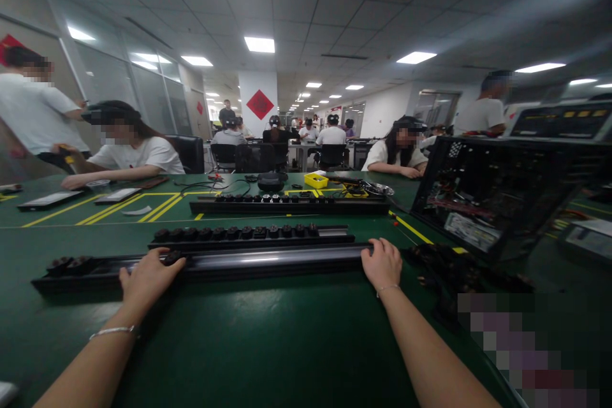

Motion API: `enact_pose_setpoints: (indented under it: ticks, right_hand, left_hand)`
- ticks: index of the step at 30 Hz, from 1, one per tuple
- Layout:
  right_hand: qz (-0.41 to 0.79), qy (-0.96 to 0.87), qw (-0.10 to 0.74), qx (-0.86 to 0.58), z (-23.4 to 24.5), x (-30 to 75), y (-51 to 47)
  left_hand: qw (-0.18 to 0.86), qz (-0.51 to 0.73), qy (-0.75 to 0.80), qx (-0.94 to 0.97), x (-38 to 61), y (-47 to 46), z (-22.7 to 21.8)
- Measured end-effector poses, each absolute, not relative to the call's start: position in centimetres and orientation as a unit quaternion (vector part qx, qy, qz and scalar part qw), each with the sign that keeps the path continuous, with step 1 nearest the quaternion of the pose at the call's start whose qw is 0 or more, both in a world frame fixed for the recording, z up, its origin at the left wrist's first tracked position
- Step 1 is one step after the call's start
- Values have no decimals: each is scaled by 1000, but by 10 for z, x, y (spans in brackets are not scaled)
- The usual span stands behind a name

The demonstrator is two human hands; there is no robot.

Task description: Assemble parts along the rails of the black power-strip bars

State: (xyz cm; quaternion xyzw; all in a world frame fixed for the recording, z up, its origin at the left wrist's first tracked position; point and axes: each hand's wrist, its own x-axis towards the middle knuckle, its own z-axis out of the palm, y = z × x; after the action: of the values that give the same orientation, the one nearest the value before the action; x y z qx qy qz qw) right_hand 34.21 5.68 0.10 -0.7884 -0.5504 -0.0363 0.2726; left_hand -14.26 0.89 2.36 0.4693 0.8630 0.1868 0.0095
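A long black rail with a shallow channel [277, 259] lies across the green table in front of me. My left hand [150, 277] is over its left half, with thumb and forefinger closed around a small black knob-like part [173, 257] in the channel. Two similar black parts [71, 262] sit at the rail's left end. At the opposite end, my right hand [383, 264] grips the rail, its fingertips hidden behind the edge. Just behind lies a second rail [335, 234] carrying a row of black round parts [239, 233].
Farther back is another loaded rail [287, 206], near a yellow tray [316, 180] and a black case [271, 181]. To the right stands an opened computer case [488, 197], with a heap of dark parts [449, 271] before it. Co-workers [129, 146] sit across the table.
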Motion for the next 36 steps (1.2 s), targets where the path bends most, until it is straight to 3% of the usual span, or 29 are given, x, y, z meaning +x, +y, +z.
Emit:
enact_pose_setpoints:
  ticks: [36]
  right_hand:
    - [-58,-544,275,-791,-1,341,58]
  left_hand:
    - [-11,186,850,492,-138,11,22]
